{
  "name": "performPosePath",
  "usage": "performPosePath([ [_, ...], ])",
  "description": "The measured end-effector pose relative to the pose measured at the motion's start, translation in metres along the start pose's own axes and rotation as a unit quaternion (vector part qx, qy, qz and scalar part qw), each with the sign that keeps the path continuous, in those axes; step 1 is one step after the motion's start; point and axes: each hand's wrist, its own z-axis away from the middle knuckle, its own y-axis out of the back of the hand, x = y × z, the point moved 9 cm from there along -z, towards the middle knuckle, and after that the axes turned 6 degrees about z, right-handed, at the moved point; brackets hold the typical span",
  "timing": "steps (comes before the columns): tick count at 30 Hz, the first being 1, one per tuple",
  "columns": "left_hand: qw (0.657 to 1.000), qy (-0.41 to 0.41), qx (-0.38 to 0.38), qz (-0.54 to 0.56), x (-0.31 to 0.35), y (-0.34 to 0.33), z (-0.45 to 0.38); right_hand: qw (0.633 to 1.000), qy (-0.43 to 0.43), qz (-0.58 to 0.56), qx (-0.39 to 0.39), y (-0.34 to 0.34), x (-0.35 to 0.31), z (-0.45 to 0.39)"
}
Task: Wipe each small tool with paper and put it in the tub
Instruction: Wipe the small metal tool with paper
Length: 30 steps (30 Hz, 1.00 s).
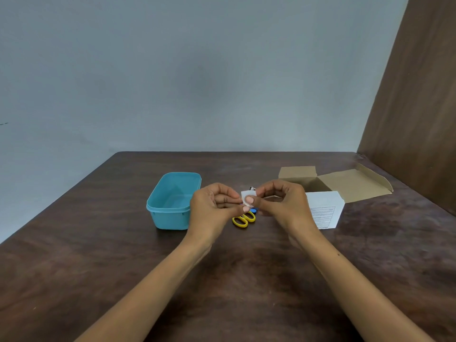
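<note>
2 hands' (214, 206) (278, 201) curled fingers (249, 200) pinch a small paper (246, 194).

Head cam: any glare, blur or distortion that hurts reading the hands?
Head view: soft even light, no glare, only faint shadows on the table. Wide-angle bend shows at the far table edge. Left hand and right hand are sharp enough; the small tool under the white paper is too small and covered to identify.
</note>
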Motion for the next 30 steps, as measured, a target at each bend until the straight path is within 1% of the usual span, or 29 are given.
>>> performPosePath([
  [3,1.0,-0.004,-0.013,0.016,0.0,-0.002,-0.001,0.998,-0.013,-0.053,0.043,0.009,0.002,-0.001],
  [5,0.999,-0.007,-0.02,0.025,0.001,-0.002,-0.002,0.995,-0.027,-0.075,0.053,0.01,0.004,0.0],
  [10,0.999,-0.035,-0.031,0.015,0.005,0.001,-0.004,0.992,-0.069,-0.105,-0.017,-0.005,0.007,0.005],
  [13,0.998,-0.033,-0.047,0.006,0.006,-0.001,-0.003,0.992,-0.073,-0.106,0.003,0.002,0.005,0.003],
  [16,0.999,-0.022,-0.044,0.002,0.006,0.0,-0.004,0.989,-0.076,-0.126,0.019,0.005,0.005,0.003],
  [22,0.998,-0.016,-0.054,0.014,0.003,0.001,-0.005,0.989,-0.075,-0.125,-0.038,-0.007,0.006,0.006],
  [27,0.998,0.0,-0.066,0.016,0.0,-0.003,-0.005,0.99,-0.07,-0.12,-0.017,-0.003,0.006,0.004],
  [30,0.999,-0.003,-0.054,-0.006,0.0,-0.004,-0.004,0.993,-0.054,-0.108,-0.008,-0.004,0.006,0.003],
])
